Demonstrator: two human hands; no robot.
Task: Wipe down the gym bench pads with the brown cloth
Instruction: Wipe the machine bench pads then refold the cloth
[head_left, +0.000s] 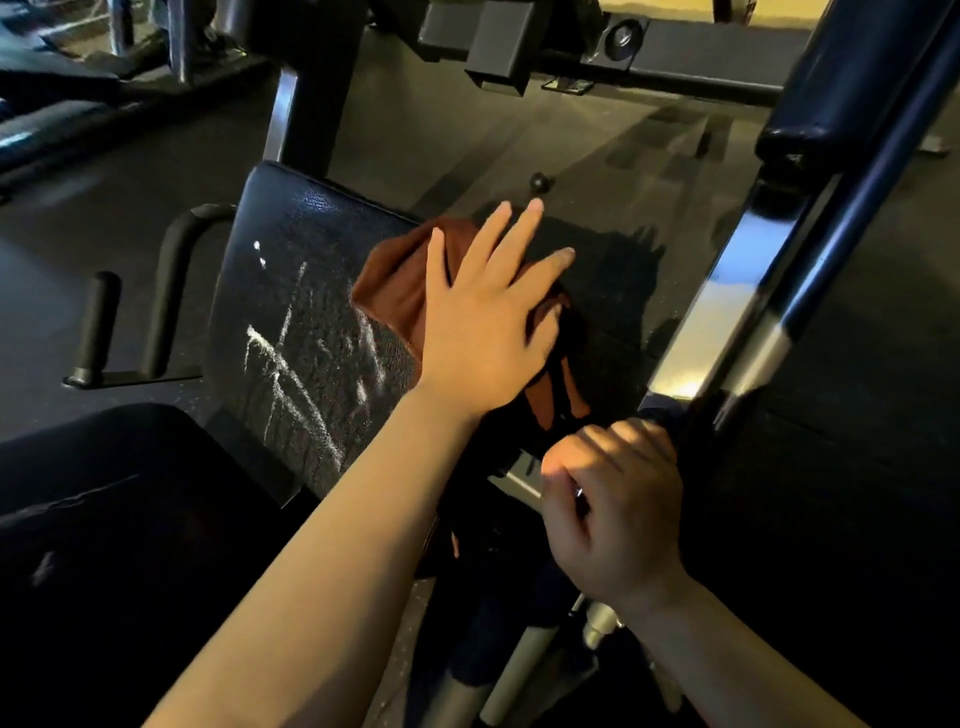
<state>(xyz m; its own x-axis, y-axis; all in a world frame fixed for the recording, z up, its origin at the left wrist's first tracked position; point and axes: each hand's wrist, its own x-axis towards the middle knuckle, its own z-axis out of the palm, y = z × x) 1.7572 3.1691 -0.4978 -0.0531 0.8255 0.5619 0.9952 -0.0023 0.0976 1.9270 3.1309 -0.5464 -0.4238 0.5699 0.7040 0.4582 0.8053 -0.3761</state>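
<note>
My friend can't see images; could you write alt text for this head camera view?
A left hand presses a brown cloth flat on a black padded gym bench seat streaked with white marks, while the right hand grips the machine's frame.

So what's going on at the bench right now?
A person is wiping a black bench pad. The left hand, fingers spread flat, presses the brown cloth against the pad's right part. White streaks show on the pad left of the cloth. The right hand is curled at the machine's metal frame; whether it grips anything is unclear.
</note>
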